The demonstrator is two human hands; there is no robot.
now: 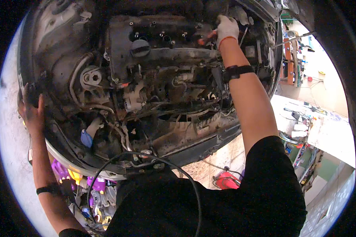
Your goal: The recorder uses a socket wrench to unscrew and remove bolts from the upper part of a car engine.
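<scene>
Your right hand, gloved: closed round an orange-handled tool at the far right corner of the engine, handle jutting left of your fist. Your left hand, bare: fingers clasped over the engine bay edge.

A round fisheye picture with a black border all about it, and straight edges bend strongly toward the rim. The engine bay in the middle is dim and full of deep shadow, its dark parts hard to tell apart, while daylight from the right washes the workshop floor pale and a bright, overexposed patch glares at the left rim. The centre is fairly sharp; things near the rim are soft and smeared.
</scene>
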